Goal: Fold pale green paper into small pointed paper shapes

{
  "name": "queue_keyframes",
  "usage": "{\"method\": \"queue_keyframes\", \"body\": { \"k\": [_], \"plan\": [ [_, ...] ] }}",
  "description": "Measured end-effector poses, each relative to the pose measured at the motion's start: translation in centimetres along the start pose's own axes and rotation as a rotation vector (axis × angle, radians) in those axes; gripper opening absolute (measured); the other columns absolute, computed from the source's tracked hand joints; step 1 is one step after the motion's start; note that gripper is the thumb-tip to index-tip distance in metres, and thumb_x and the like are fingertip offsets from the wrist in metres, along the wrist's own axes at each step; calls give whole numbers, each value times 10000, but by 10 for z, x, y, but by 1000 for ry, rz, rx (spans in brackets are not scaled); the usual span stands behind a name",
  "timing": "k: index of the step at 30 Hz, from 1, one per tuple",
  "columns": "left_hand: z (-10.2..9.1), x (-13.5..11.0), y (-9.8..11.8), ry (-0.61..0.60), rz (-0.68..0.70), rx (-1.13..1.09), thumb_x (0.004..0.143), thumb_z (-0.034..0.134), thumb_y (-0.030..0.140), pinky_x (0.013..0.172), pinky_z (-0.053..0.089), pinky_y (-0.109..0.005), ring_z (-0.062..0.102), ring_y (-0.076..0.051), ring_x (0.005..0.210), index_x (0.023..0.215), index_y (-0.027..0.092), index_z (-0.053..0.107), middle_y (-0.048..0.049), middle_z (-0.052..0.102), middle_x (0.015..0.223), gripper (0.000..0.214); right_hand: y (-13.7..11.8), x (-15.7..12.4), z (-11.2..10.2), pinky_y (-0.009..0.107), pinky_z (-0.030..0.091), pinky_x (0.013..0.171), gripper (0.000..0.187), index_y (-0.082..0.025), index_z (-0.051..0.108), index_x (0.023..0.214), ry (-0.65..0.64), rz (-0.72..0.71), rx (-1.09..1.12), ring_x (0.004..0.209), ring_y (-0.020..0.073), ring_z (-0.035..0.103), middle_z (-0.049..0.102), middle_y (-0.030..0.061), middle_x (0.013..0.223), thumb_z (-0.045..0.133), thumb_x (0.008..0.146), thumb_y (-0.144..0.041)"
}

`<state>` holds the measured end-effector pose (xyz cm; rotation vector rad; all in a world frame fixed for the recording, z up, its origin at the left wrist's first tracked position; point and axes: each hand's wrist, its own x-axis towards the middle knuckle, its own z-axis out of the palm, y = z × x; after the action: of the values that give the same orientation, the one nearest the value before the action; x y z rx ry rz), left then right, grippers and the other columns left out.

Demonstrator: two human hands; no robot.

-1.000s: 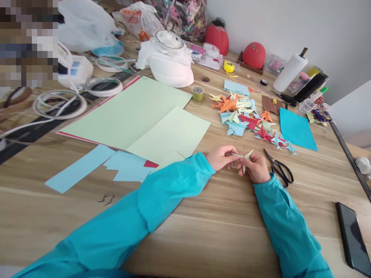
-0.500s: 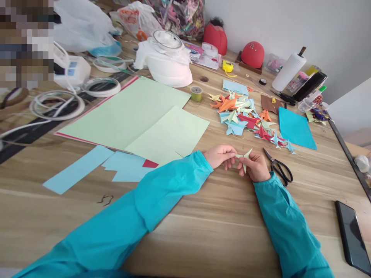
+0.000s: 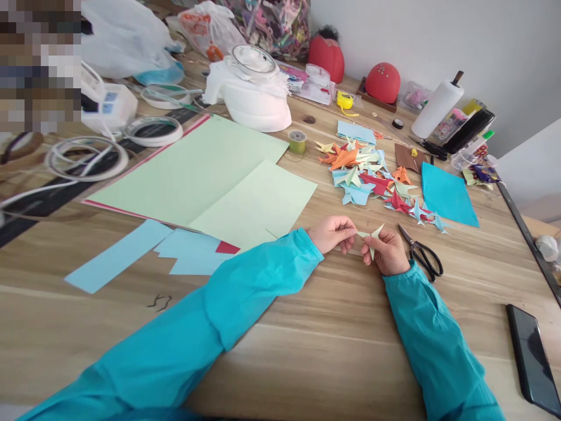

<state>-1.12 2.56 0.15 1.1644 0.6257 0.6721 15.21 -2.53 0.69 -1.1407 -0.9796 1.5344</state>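
Note:
Both my hands pinch a small pale green folded paper figure (image 3: 371, 237) just above the wooden table (image 3: 333, 345). My left hand (image 3: 333, 234) grips one pointed tip with thumb and fingers closed. My right hand (image 3: 388, 254) is closed round the other side of the figure. Both arms wear teal sleeves. Black scissors (image 3: 421, 252) lie on the table just right of my right hand. A heap of folded paper figures (image 3: 372, 175) in orange, red, blue and green lies beyond my hands.
Large pale green sheets (image 3: 210, 175) and light blue cut paper (image 3: 144, 254) lie at the left. A teal sheet (image 3: 447, 193) sits at the right, a black phone (image 3: 532, 356) near the right edge. Tape rolls, a white appliance (image 3: 252, 93), bags and red objects crowd the back.
My hands have shifted only slightly while working the green paper figure; its tips have turned a little between my fingers. Nothing else on the table has moved.

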Motion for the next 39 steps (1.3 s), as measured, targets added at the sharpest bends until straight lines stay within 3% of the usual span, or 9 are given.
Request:
{"method": "queue_keyframes", "body": {
  "k": [10,23,28,39],
  "plan": [
    [0,1,-5,-19,9,13,799,556,362,426,451,-197,539,-76,447,698,122,495,22,545,563,267,1,1,-2,184,425,294,159,-125,627,641,2,11,15,327,107,536,642,12,511,714,650,-258],
    [1,-1,-2,-21,8,-48,749,575,479,442,473,-223,566,-107,541,786,116,517,-3,561,635,369,0,0,1,187,420,288,177,-126,625,613,22,-10,10,319,108,529,637,13,502,722,642,-272],
    [5,-3,-2,-26,65,95,687,661,422,435,451,-206,524,-82,479,794,124,511,22,559,585,351,0,0,2,186,430,306,192,-122,626,619,-5,-13,-27,338,105,537,639,16,513,720,649,-288],
    [4,-2,-3,-27,47,136,769,576,346,382,428,-173,511,-78,476,708,128,506,24,518,559,237,2,-1,1,201,451,334,197,-132,632,663,-34,-6,-82,363,112,552,653,17,545,719,645,-308]
  ]
}}
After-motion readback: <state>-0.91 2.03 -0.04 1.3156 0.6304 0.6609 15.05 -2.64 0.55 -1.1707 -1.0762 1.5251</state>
